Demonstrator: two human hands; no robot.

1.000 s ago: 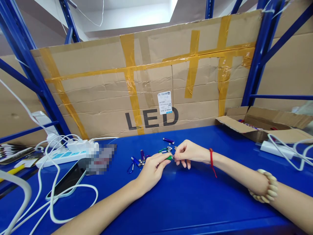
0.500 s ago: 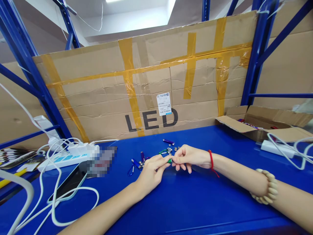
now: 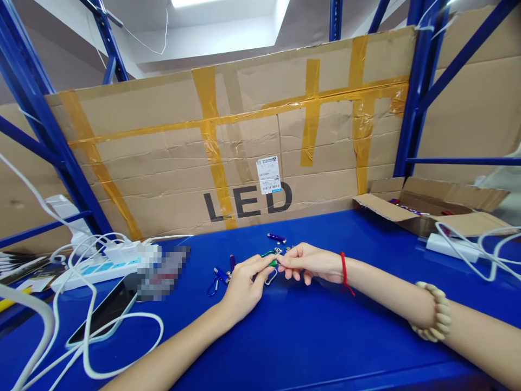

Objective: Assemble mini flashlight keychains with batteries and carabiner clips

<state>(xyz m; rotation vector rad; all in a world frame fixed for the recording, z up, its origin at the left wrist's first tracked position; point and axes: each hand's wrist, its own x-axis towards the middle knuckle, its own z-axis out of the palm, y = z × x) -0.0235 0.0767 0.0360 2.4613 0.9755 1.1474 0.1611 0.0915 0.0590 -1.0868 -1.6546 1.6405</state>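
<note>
My left hand (image 3: 244,287) pinches a small green metal tube (image 3: 273,263), which looks like a keychain flashlight. At the tube's right end, the thumb and forefinger of my right hand (image 3: 304,263) are pressed together; whatever they hold is too small to make out. A silver-edged clip (image 3: 270,278) shows just below the fingers. Beside my left hand lie a blue flashlight (image 3: 221,275) with a blue carabiner (image 3: 212,287) and a purple tube (image 3: 233,262). Behind my hands are another purple tube (image 3: 277,238), a green carabiner (image 3: 267,253) and several small silver discs (image 3: 288,248) like button cells.
A phone (image 3: 103,312), a blurred packet (image 3: 166,274), a white power strip (image 3: 101,266) and looping white cables lie left on the blue table (image 3: 309,336). An open cardboard box (image 3: 386,209) and white adapter (image 3: 451,247) stand right. Taped cardboard (image 3: 171,168) walls off the back.
The whole view has shifted slightly, with things appearing a little further left. A clip now shows below the fingers. Both hands stay together at the green tube.
</note>
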